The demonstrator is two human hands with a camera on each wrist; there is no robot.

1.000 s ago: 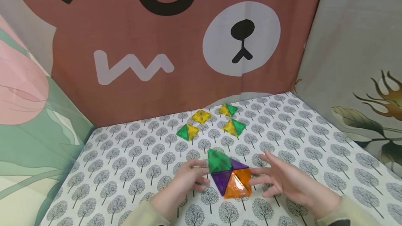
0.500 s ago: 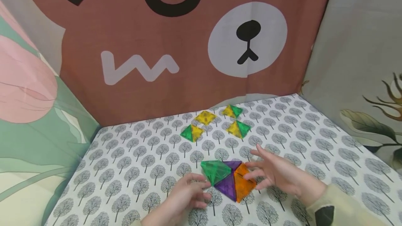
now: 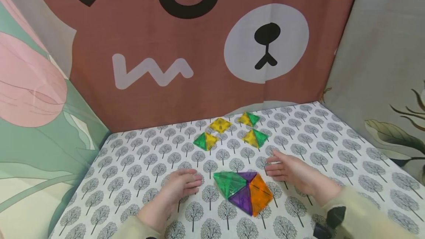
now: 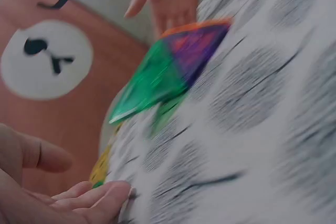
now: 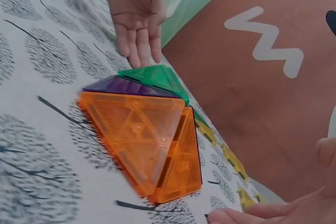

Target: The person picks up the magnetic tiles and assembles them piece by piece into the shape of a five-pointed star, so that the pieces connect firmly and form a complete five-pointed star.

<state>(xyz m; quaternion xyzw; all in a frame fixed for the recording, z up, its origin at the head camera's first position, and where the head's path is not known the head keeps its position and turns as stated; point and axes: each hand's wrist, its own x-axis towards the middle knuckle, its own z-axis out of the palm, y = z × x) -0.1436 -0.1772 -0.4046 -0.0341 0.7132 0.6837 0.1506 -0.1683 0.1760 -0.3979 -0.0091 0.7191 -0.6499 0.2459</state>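
A raised shape of translucent triangular magnetic tiles (image 3: pixel 241 198) stands on the cloth, with green, purple and orange faces. My left hand (image 3: pixel 180 187) is to its left, apart from it, fingers loosely extended and holding nothing. On the other side my right hand (image 3: pixel 292 170) is held with its palm toward the shape and a gap between. In the right wrist view the orange tiles (image 5: pixel 139 140) face the camera, with purple and green behind them. The left wrist view shows the green tile (image 4: pixel 152 80) nearest, slightly blurred.
Farther back lie several flat pairs of triangular tiles: a green-and-yellow pair (image 3: pixel 206 141), an all-yellow pair (image 3: pixel 220 125), and two more yellow-and-green pairs (image 3: pixel 255 138) at the right. The tree-print cloth (image 3: pixel 132 180) meets a bear-print curtain (image 3: pixel 166 99) at the back.
The tile shape has turned, its green part swinging toward the left. Both hands have drawn back from it to either side. The head view has shifted slightly; the back tile pairs stay put.
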